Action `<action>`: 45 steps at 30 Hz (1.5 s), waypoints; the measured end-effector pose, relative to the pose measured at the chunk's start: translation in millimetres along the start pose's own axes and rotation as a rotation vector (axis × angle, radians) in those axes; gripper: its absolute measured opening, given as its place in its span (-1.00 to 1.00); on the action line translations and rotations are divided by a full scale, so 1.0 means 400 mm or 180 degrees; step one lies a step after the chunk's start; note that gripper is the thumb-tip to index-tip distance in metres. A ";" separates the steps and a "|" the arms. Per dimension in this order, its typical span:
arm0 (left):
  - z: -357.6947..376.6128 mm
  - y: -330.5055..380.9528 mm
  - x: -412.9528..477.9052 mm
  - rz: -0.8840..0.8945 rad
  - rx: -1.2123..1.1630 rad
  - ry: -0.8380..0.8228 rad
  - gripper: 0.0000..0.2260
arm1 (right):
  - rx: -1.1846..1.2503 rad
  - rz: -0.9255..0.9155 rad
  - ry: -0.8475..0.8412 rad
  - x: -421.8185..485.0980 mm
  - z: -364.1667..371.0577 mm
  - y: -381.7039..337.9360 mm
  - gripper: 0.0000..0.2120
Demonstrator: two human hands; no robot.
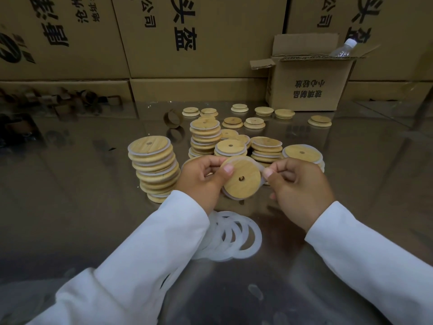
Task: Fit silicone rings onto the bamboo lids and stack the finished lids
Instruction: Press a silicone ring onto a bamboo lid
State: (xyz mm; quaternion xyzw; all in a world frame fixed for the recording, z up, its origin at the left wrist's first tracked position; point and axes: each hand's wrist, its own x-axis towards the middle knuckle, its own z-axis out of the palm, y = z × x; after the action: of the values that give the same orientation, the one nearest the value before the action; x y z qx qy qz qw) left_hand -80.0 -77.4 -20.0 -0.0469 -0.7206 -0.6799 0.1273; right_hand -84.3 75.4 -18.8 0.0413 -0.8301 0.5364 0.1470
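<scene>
Surface [70,207] carrying lid stacks [154,170] at centre and loose rings [234,235] nearer. Above the rings, left hand [201,179] fingers clamp a lid [243,179]; right hand [297,188] fingers pinch its ring [229,196] at the lid's right edge.

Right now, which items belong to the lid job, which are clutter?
Job: round bamboo lid in left hand, translucent silicone ring pinched by right hand, loose white silicone rings, stacks of ringed lids, bare lids.
Clutter: open cardboard box, clear plastic bottle, brown cardboard hoop.
</scene>
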 end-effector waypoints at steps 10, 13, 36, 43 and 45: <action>-0.010 -0.024 0.007 -0.0146 -0.0262 -0.0042 -0.86 | 0.0989 0.0648 -0.0636 0.006 -0.015 -0.002 -0.87; -0.009 -0.028 0.008 -0.0199 -0.0426 -0.0053 -0.86 | 0.1093 0.0608 -0.0698 0.003 -0.019 -0.005 -0.89; -0.009 -0.003 -0.005 0.0068 -0.0055 -0.0007 -0.89 | 0.1067 0.0663 -0.0729 -0.004 -0.025 -0.018 -0.89; -0.006 -0.004 -0.011 0.0301 0.0082 0.0047 -0.90 | 0.0702 0.0399 -0.0552 -0.011 -0.015 -0.013 -0.87; -0.002 -0.004 -0.015 0.0446 0.0193 0.0086 -0.87 | 0.0584 0.0249 -0.0396 -0.014 -0.012 -0.010 -0.86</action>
State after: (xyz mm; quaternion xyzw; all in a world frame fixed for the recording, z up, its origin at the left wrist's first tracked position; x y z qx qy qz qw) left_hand -74.6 -77.8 -23.2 -0.0841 -0.7341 -0.6478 0.1856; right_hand -77.1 77.5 -14.9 0.0554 -0.7860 0.6118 0.0699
